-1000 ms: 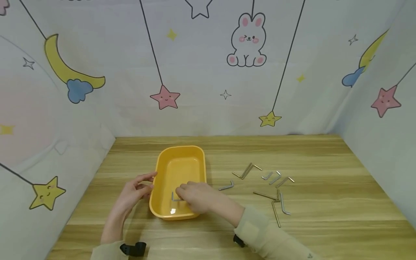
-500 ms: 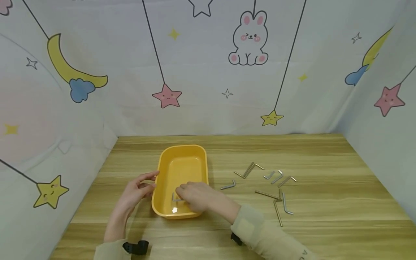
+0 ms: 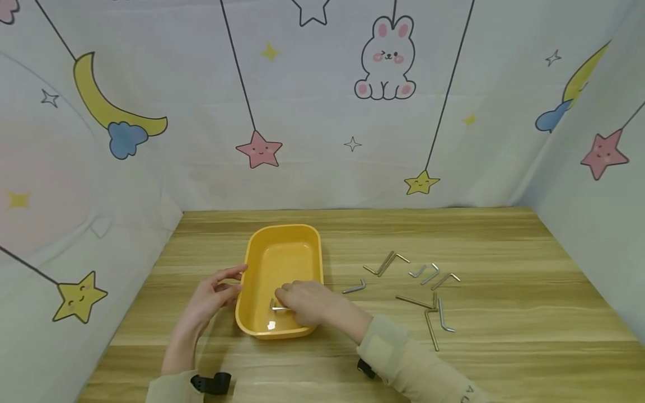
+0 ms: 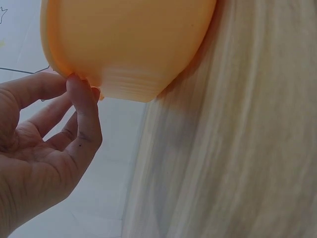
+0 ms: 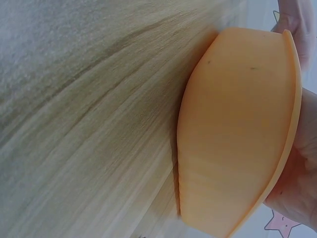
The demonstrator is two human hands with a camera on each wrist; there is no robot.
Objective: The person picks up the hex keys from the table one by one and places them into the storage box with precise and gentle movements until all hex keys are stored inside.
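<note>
Working a silver hex key (image 3: 280,308) low inside a deep yellow tray (image 3: 282,263) is mostly about gentle fingers, IMO. The right hand (image 3: 309,305) is down in the near half of the tray with its fingers curled. It looks to be pinching the key by the part hidden underneath, though the fingertips don't show. The bent end pokes out on the left, and I can't tell if it touches the tray floor.

Tips: get the key as flat as you can before loosening up, otherwise it'll probably clatter or swing round on its short leg. Lift the fingers straight up after, too, since that forearm crosses the right wall and a sideways exit could bump the rim.

The left hand (image 3: 208,299) has the right idea: relaxed, fingertips just touching the left side of the tray. Light contact should be plenty to steady it; press harder and I'd expect it to skid on the smooth-looking tabletop (image 3: 504,263).

Also, watch the sleeve. The brass-coloured hex keys (image 3: 431,331) lie to the right, near that forearm, and a dragging cuff could scatter them.
</note>
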